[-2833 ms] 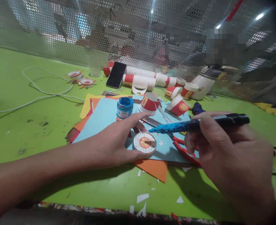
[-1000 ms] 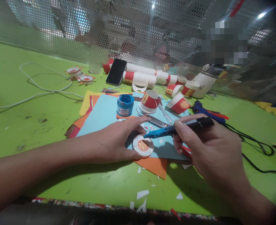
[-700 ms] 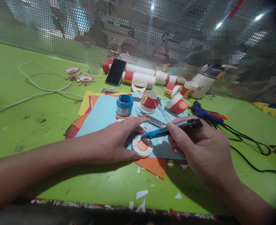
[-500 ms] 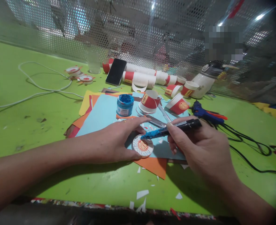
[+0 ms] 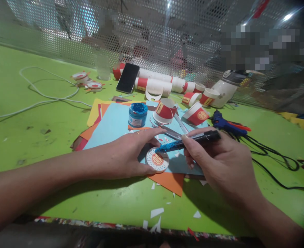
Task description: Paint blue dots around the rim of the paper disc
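Observation:
My left hand point(image 5: 127, 155) steadies a round paper disc point(image 5: 157, 160) by its edge, thumb at the near side and fingers at the far side. The disc is white with blue dots in its ring and an orange-red emblem in the middle. In my right hand point(image 5: 221, 163) is a black marker pen point(image 5: 193, 141), its front part smeared with blue paint. The pen's tip meets the disc's upper edge, or hovers just over it; I cannot tell which. Beyond the hands, an open jar of blue paint point(image 5: 138, 119) stands on light blue paper point(image 5: 108, 129).
Past the jar lie cut red-and-white paper cups point(image 5: 164, 112), a phone point(image 5: 128, 78) and stacked cups point(image 5: 154, 86). A blue glue gun point(image 5: 228, 124) with a black cord lies at right. Scissors point(image 5: 169, 132) and paper scraps point(image 5: 157, 213) are scattered about. A metal mesh point(image 5: 152, 34) rises behind.
The pen and my right hand have shifted very slightly. Both hands keep their hold, and the disc stays in place.

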Demonstrator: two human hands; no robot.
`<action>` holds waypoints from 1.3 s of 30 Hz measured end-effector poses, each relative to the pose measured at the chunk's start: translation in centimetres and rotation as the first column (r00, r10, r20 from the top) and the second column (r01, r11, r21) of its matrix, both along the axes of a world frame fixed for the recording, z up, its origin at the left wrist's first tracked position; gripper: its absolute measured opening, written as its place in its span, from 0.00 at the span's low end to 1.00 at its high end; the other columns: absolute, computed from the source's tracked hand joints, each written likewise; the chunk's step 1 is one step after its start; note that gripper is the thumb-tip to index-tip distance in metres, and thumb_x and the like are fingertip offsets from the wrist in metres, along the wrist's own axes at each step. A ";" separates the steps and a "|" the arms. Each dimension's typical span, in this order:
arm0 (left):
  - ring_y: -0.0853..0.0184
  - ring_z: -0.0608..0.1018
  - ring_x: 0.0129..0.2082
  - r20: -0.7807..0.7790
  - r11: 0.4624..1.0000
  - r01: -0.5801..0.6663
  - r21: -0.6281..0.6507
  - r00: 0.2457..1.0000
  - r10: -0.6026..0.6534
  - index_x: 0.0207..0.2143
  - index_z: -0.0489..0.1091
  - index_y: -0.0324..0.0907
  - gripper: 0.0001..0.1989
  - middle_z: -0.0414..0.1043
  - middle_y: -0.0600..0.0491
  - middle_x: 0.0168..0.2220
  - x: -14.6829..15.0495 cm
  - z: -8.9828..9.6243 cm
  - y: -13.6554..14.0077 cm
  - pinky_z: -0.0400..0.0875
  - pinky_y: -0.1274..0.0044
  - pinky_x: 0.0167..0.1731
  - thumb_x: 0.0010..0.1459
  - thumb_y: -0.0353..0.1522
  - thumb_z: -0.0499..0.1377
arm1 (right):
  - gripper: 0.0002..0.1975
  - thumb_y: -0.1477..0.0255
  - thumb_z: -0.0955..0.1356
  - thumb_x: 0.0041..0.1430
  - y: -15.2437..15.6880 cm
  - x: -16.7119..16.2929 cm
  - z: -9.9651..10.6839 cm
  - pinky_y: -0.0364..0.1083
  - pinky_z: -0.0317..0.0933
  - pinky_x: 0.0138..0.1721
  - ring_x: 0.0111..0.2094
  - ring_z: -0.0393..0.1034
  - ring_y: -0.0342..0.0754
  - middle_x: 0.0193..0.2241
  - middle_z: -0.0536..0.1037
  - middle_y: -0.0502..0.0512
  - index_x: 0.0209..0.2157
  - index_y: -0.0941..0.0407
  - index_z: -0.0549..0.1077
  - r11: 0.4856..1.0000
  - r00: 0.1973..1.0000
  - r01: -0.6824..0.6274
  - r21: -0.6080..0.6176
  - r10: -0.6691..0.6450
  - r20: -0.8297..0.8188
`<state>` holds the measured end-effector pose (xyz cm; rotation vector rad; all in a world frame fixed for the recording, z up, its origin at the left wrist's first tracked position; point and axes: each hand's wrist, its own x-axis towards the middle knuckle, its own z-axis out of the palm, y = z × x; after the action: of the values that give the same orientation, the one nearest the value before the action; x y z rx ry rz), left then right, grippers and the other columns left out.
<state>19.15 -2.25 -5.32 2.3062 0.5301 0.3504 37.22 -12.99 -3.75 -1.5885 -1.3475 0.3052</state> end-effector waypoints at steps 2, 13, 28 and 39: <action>0.58 0.76 0.51 -0.010 1.000 -0.001 -0.002 1.000 0.001 0.64 0.56 0.50 0.35 0.74 0.50 0.53 0.0 0.0 0.0 0.69 0.71 0.48 0.55 0.35 0.64 | 0.10 0.64 0.71 0.60 0.0 0.1 -0.1 0.42 0.59 0.22 0.19 0.63 0.40 0.18 0.70 0.44 0.29 0.54 0.74 1.000 0.998 -0.003 0.018 0.002 0.057; 0.57 0.76 0.52 -0.046 1.000 -0.006 -0.005 0.999 0.005 0.67 0.53 0.47 0.39 0.73 0.48 0.55 0.0 0.1 0.1 0.70 0.70 0.49 0.55 0.37 0.64 | 0.11 0.65 0.72 0.59 -0.1 0.3 0.4 0.38 0.59 0.15 0.14 0.63 0.38 0.14 0.70 0.43 0.27 0.56 0.73 0.989 0.994 0.073 0.131 -0.061 -0.093; 0.57 0.77 0.50 -0.024 1.000 -0.013 -0.019 1.000 0.013 0.66 0.53 0.48 0.40 0.74 0.49 0.53 0.0 -0.2 0.1 0.69 0.70 0.48 0.53 0.37 0.64 | 0.12 0.62 0.72 0.58 0.0 0.2 -0.2 0.40 0.57 0.19 0.17 0.60 0.37 0.16 0.70 0.42 0.28 0.54 0.74 0.997 0.998 0.062 0.055 -0.062 -0.009; 0.56 0.76 0.51 -0.043 1.000 -0.024 -0.011 0.999 0.023 0.67 0.52 0.48 0.41 0.73 0.48 0.54 0.0 -0.2 0.1 0.69 0.69 0.49 0.54 0.37 0.65 | 0.09 0.63 0.71 0.59 -0.1 0.1 -0.4 0.42 0.59 0.21 0.18 0.63 0.39 0.18 0.71 0.43 0.29 0.53 0.74 0.997 0.996 0.070 0.033 -0.072 0.046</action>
<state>19.12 -2.18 -5.51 2.3024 0.5793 0.3088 37.30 -13.12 -4.13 -1.6222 -1.3222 0.2033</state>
